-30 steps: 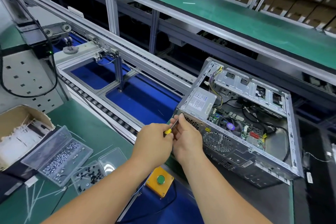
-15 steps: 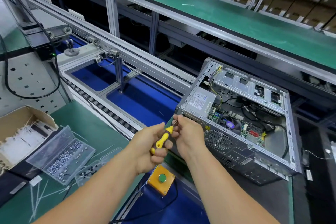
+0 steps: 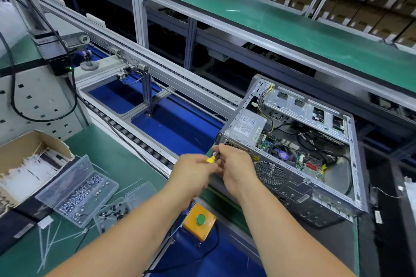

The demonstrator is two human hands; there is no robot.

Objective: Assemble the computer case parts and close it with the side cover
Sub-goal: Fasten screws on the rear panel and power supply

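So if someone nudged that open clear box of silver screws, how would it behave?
The clear box looks like thin plastic, so probably light and apt to slide on the green mat. Its lid stands open, so the loose screws would likely shift or spill.

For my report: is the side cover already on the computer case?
No. The computer case is open; its boards and cables show inside.

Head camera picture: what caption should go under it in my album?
Two hands, left and right, hold a yellow-handled screwdriver at the open grey metal computer case.
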